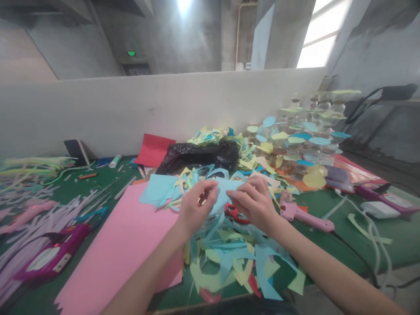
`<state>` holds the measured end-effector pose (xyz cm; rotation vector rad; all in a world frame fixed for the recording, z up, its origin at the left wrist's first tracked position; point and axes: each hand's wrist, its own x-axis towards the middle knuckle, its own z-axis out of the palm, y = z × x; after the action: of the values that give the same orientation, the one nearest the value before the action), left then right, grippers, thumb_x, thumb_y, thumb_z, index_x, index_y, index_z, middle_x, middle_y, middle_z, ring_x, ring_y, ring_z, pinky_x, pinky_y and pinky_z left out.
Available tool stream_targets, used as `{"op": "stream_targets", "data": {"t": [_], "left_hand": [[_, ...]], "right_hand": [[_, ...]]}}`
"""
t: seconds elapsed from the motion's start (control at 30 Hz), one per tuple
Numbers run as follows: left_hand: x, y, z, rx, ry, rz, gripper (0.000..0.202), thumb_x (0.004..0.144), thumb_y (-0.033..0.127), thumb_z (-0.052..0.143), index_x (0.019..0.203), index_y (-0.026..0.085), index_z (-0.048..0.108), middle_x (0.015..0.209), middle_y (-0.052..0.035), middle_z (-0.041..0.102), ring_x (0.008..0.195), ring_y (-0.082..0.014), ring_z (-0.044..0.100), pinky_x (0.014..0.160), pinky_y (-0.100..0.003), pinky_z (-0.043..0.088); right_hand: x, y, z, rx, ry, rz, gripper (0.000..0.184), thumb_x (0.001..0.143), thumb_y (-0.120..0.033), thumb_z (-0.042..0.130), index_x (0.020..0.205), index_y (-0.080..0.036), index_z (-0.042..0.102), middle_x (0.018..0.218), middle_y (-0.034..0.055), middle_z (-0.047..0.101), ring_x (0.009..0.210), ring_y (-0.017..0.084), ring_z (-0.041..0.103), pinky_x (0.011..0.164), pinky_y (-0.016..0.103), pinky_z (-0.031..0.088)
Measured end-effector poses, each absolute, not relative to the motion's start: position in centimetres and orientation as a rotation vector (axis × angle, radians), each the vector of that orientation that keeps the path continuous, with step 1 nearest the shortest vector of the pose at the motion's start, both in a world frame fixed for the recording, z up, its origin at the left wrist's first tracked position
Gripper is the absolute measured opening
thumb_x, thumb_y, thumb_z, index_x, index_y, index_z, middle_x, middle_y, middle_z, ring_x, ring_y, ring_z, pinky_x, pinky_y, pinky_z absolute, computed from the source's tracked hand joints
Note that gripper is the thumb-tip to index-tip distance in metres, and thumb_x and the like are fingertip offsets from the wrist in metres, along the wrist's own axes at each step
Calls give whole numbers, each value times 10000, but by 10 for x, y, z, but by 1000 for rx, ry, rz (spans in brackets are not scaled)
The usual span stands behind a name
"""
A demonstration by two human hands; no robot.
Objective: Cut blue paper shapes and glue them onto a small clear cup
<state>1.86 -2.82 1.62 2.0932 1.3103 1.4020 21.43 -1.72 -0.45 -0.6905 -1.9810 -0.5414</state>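
Note:
Above a heap of cut paper, my left hand [199, 202] is closed, thumb and fingertips pinching the left edge of a light blue piece of paper [222, 192]. My right hand [255, 200] is closed at the paper's right edge, its fingers bent. Just below the right fingers are red scissor handles [233, 213]; the blades are hidden, and I cannot tell whether that hand touches them. Blue and yellow-green paper scraps [236, 258] spread below both hands. Left of them, light blue sheets [158, 189] lie partly over a large pink sheet [121, 249].
A black plastic bag [200, 155] lies behind the hands. Pink glue guns [306, 216] with cables flank the work area. Clear cups topped with paper discs [310, 140] stand at the back right. Pale strips [62, 214] and a purple device [54, 253] lie left.

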Motion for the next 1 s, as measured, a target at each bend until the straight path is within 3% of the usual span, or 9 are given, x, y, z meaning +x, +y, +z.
{"op": "stream_targets", "data": {"t": [0.2,0.37,0.53,0.8,1.0], "left_hand": [[19,-26,19,1910,1277,1330,301,877,408,536,1121,235,569,947,-33,664,688,-120,580,530,-211,460],[18,-21,18,1765,1155,1269,367,851,422,588,1162,237,528,893,-23,630,736,-135,590,579,-228,489],[16,-20,18,1785,1133,1256,315,854,406,595,1114,234,555,827,-1,590,726,-126,555,607,-229,477],[15,-20,21,1777,1181,1414,247,864,385,572,1042,215,587,912,-23,622,795,-134,588,709,-252,484],[16,-20,20,1764,1194,1440,227,869,385,568,1022,217,578,870,-9,603,703,-106,562,633,-226,466]], "right_hand": [[217,-18,-2,-630,-1964,-537,208,891,-150,605,1043,-291,615,811,16,652,839,205,482,940,449,431],[217,-17,-5,-636,-1968,-489,286,924,-112,502,1084,-321,612,949,21,677,947,205,534,1039,492,390],[217,-16,-4,-622,-1958,-498,307,920,-87,483,1098,-304,606,992,29,689,963,210,545,1039,502,399],[215,-14,-6,-606,-2018,-502,293,905,-124,566,1133,-304,608,951,25,680,920,196,553,987,455,436],[215,-14,-3,-587,-2051,-468,256,909,-148,578,1112,-302,608,905,23,670,879,188,559,920,410,459]]}}
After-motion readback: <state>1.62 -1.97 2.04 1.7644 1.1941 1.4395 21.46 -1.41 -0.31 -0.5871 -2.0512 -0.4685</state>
